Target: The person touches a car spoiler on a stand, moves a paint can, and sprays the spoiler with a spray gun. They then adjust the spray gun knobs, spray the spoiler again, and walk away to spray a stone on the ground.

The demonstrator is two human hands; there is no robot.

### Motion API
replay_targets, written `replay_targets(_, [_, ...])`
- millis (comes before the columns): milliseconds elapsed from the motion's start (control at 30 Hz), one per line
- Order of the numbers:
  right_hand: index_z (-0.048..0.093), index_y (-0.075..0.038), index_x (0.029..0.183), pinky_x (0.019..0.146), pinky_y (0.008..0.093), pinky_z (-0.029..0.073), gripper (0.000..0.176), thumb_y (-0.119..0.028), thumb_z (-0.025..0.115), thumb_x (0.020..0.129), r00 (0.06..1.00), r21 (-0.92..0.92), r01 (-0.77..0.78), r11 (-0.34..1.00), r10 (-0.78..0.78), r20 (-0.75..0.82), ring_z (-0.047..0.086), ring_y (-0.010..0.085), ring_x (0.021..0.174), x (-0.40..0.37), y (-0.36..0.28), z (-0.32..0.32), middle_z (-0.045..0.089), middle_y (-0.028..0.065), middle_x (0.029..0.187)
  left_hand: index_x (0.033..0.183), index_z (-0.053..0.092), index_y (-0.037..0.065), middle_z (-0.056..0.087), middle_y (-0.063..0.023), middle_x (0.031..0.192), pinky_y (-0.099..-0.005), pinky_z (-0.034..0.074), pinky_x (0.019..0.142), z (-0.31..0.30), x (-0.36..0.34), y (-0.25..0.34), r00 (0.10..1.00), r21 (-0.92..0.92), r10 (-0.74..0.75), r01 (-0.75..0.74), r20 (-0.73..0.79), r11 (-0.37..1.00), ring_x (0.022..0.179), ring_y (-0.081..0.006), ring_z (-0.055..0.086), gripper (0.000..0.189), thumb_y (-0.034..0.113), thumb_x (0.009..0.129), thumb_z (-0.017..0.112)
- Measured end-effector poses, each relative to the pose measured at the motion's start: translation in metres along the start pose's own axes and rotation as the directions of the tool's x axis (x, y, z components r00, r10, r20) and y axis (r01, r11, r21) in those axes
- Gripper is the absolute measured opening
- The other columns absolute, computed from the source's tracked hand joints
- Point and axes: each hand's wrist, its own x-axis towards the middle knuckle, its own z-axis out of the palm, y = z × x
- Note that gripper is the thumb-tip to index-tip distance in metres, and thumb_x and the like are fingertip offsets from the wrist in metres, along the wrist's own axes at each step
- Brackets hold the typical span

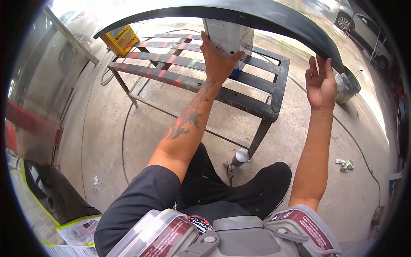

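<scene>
A long black curved panel [171, 13], possibly a car bumper part, arches across the top of the view above a slatted metal bench. My left hand [220, 60] is wrapped around the lower part of a white rectangular can [227, 36] beneath the panel; the can's top is hidden behind it. At the panel's right end, my right hand [323, 85] is palm up, with thumb and fingers at the lower edge. Its fingertips are partly hidden there. Something blue [235, 73] shows just below the can.
A yellow thinner can [122, 40] stands on the bench's [252, 107] left end. What looks like a spray gun with a cup [240, 157] is near the bench leg. A bucket [347, 85] is at right; hoses [357, 139] cross the floor. A car [364, 30] stands behind.
</scene>
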Motion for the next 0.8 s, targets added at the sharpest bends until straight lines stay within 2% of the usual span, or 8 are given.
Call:
replay_targets(167, [0.062, -0.012, 0.111, 0.08, 0.0335, 0.049, 0.019, -0.025, 0.064, 0.098, 0.999, -0.016, -0.007, 1.0, 0.007, -0.032, 0.063, 0.0226, 0.105, -0.003, 0.0, 0.003, 0.068, 0.0062, 0.111, 0.148, 0.008, -0.015, 0.043, -0.0325, 0.13, -0.0457, 0.041, 0.104, -0.001, -0.008, 0.009, 1.0, 0.109, -0.029, 0.03, -0.009, 0.994, 0.123, -0.0404, 0.045, 0.129, 0.026, 0.061, 0.094])
replay_targets(233, [0.062, -0.012, 0.111, 0.08, 0.0331, 0.049, 0.018, -0.025, 0.064, 0.098, 1.0, -0.032, -0.017, 0.999, 0.016, -0.027, 0.063, 0.0224, 0.105, -0.009, -0.002, 0.002, 0.068, 0.0059, 0.111, 0.149, 0.003, -0.015, 0.037, -0.0344, 0.132, -0.0469, 0.04, 0.104, -0.002, -0.008, 0.009, 0.999, 0.078, -0.033, 0.032, 0.019, 0.996, 0.122, -0.0421, 0.042, 0.129, 0.025, 0.064, 0.092])
replay_targets(267, [0.061, -0.013, 0.116, 0.08, 0.0323, 0.049, 0.022, -0.026, 0.063, 0.098, 1.0, -0.039, -0.023, 0.999, 0.022, -0.019, 0.063, 0.0209, 0.104, -0.013, -0.002, -0.001, 0.067, 0.005, 0.111, 0.149, 0.0, -0.014, 0.035, -0.0353, 0.133, -0.0475, 0.04, 0.105, -0.002, -0.009, 0.009, 0.999, 0.062, -0.038, 0.035, 0.036, 0.997, 0.121, -0.043, 0.041, 0.129, 0.025, 0.066, 0.091])
replay_targets(367, [0.059, -0.013, 0.121, 0.079, 0.0314, 0.049, 0.026, -0.027, 0.062, 0.099, 0.999, -0.056, -0.036, 0.998, 0.037, 0.01, 0.062, 0.0192, 0.101, -0.031, 0.0, -0.026, 0.067, 0.0043, 0.111, 0.148, 0.002, -0.015, 0.038, -0.0349, 0.132, -0.0473, 0.041, 0.104, -0.001, -0.006, 0.006, 0.998, 0.087, -0.04, 0.037, 0.039, 0.995, 0.121, -0.0423, 0.041, 0.129, 0.026, 0.065, 0.091])
replay_targets(400, [0.057, -0.013, 0.123, 0.077, 0.0303, 0.049, 0.028, -0.028, 0.061, 0.099, 0.999, -0.06, -0.052, 0.997, 0.051, -0.004, 0.062, 0.0176, 0.098, -0.035, 0.002, -0.037, 0.067, 0.0034, 0.11, 0.148, 0.004, -0.016, 0.039, -0.0351, 0.131, -0.0471, 0.04, 0.104, -0.001, -0.004, 0.003, 0.999, 0.008, -0.016, 0.016, 0.048, 1.0, 0.122, -0.0424, 0.041, 0.128, 0.027, 0.064, 0.091])
replay_targets(533, [0.058, -0.014, 0.121, 0.072, 0.0281, 0.048, 0.028, -0.028, 0.063, 0.098, 0.989, -0.059, -0.113, 0.992, 0.107, -0.098, 0.06, 0.015, 0.091, -0.057, 0.014, -0.07, 0.064, 0.0013, 0.105, 0.147, 0.007, -0.015, 0.037, -0.0353, 0.133, -0.0489, 0.039, 0.105, 0.003, -0.007, 0.004, 1.0, 0.063, -0.001, 0.0, 0.018, 0.998, 0.123, -0.0434, 0.039, 0.126, 0.026, 0.063, 0.091])
replay_targets(800, [0.058, -0.015, 0.12, 0.068, 0.0277, 0.05, 0.026, -0.026, 0.064, 0.098, 0.968, -0.15, -0.177, 0.973, 0.145, -0.206, 0.061, 0.013, 0.086, -0.088, 0.028, -0.093, 0.065, -0.0003, 0.099, 0.148, 0.007, -0.013, 0.037, -0.0345, 0.131, -0.0491, 0.04, 0.105, 0.005, -0.006, 0.002, 0.999, -0.01, -0.018, 0.018, 0.028, 1.0, 0.124, -0.0431, 0.039, 0.123, 0.021, 0.063, 0.089])
